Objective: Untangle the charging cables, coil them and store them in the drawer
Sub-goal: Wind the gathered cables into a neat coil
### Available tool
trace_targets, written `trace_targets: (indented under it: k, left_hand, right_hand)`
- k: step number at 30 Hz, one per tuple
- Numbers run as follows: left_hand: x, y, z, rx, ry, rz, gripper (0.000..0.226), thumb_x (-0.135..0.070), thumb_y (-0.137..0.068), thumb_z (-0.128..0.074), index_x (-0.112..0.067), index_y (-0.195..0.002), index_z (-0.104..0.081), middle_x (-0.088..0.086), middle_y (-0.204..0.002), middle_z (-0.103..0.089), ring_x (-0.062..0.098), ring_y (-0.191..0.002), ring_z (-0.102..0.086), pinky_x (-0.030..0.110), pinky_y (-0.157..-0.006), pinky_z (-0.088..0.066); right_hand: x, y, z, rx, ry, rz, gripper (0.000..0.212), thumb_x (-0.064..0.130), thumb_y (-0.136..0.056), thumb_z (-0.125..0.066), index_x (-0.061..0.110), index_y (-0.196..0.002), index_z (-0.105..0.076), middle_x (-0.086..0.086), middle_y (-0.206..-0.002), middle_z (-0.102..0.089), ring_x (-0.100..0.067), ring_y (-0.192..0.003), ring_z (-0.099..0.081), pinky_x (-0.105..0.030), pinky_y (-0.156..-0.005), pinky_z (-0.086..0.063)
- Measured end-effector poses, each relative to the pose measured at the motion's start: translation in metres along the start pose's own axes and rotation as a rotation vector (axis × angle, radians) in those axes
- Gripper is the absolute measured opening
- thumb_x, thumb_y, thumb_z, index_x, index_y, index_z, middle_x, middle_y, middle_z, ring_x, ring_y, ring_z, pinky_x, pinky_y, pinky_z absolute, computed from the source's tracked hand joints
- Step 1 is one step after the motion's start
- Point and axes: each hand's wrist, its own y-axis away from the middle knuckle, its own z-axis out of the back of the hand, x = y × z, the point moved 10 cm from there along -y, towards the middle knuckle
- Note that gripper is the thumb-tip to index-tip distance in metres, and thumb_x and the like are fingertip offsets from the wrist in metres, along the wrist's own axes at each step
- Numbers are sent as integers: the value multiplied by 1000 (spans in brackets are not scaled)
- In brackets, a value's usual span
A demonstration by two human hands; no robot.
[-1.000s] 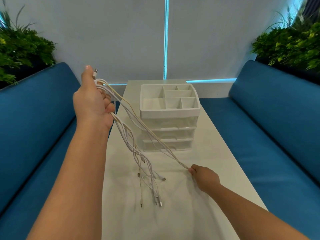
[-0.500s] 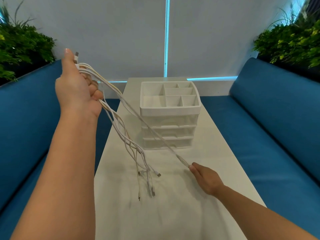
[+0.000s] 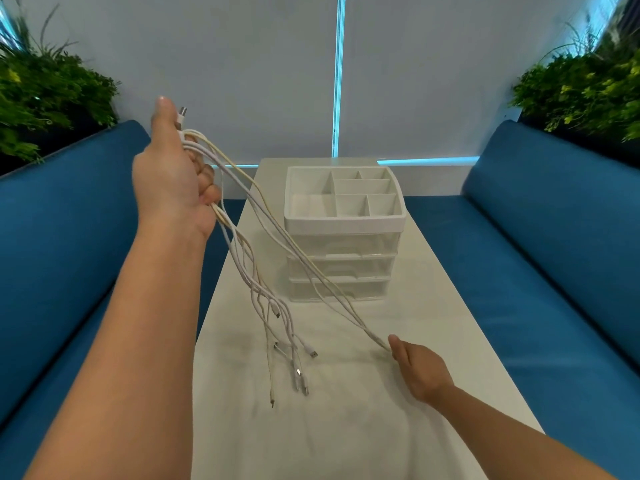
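My left hand is raised at the left and grips a bunch of white and cream charging cables near their upper ends. Several loose ends with plugs dangle down to just above the white table. One cream cable runs taut and slanting across the drawer unit's front down to my right hand, which pinches its lower end low over the table. The white plastic drawer unit stands at the table's middle, its three clear drawers closed, with a divided tray on top.
Blue sofas run along both sides of the table, the left one and the right one. Green plants sit behind each sofa back. A white wall with a lit blue strip closes the far end.
My left hand has shifted a little with the bunch, and the dangling ends swing. My right hand keeps pulling one cable end out to the right, away from the bunch.
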Motion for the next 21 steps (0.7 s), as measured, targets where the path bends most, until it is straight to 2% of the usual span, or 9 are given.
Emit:
trace_targets:
  k: [4, 6, 8, 10, 12, 14, 16, 18, 21]
  left_hand:
    - [4, 4, -5, 35, -95, 3, 42, -51, -96, -55, -23, -65, -47, -8, -46, -29, 9, -41, -21, 23, -40, -18]
    - [6, 5, -11, 72, -219, -16, 42, -51, -95, -55, -22, -65, -47, -7, -47, -30, 10, -41, -22, 23, -40, -18]
    - [11, 4, -18, 119, -369, -50, 44, -55, -93, -54, -22, -67, -44, -3, -53, -31, 12, -44, -24, 25, -45, -20]
    - [21, 5, -26, 167, -485, -74, 44, -58, -91, -54, -20, -70, -48, -1, -57, -31, 14, -48, -25, 30, -49, -21]
    - [31, 8, -34, 201, -569, -86, 46, -56, -92, -54, -18, -68, -49, -2, -56, -30, 14, -49, -25, 32, -52, -23]
    - [39, 14, -43, 236, -662, -109, 55, -55, -96, -50, -17, -58, -38, -5, -50, -32, 15, -49, -29, 31, -52, -24]
    - [45, 21, -52, 264, -743, -133, 58, -52, -100, -44, -18, -54, -39, -8, -48, -39, 13, -49, -36, 30, -50, -28]
    - [52, 25, -59, 307, -789, -131, 54, -50, -103, -38, -22, -59, -52, -8, -58, -52, 10, -56, -48, 27, -51, -32]
    - [58, 23, -64, 364, -824, -134, 50, -49, -105, -29, -29, -72, -60, -8, -72, -61, 9, -67, -55, 27, -56, -37]
  right_hand:
    - [-3, -5, -15, 90, 22, 5, 53, 52, -102, -18, 26, -93, -63, 8, -89, -63, -15, -84, -55, -28, -75, -39]
    - [3, -13, -21, 119, 53, 42, 41, 49, -102, -30, 28, -84, -60, 4, -89, -62, -22, -91, -58, -30, -74, -41]
    - [25, -22, -8, 73, 75, 69, 21, 41, -100, -44, 31, -102, -63, 1, -109, -60, -25, -109, -55, -33, -87, -43]
    - [70, -30, 27, -40, -100, 140, 34, 33, -97, -54, 27, -131, -53, 1, -132, -53, -21, -120, -51, -31, -97, -42]
    - [138, -23, 83, -139, -386, 282, 44, 26, -95, -58, 24, -138, -46, 5, -136, -52, -15, -116, -54, -27, -93, -43]
    - [213, -4, 137, -159, -518, 510, 50, 20, -93, -60, 24, -140, -41, 9, -135, -52, -9, -116, -53, -23, -95, -45]
    - [274, 15, 168, -116, -468, 689, 62, 17, -89, -64, 23, -144, -34, 8, -140, -46, -4, -120, -49, -13, -97, -40]
    - [313, 22, 177, -76, -262, 760, 73, 17, -86, -67, 19, -147, -28, 4, -144, -43, -4, -117, -47, -4, -87, -35]
    - [334, 21, 172, -3, -61, 738, 73, 14, -86, -67, 12, -148, -27, -4, -134, -52, -10, -103, -54, -10, -80, -44]
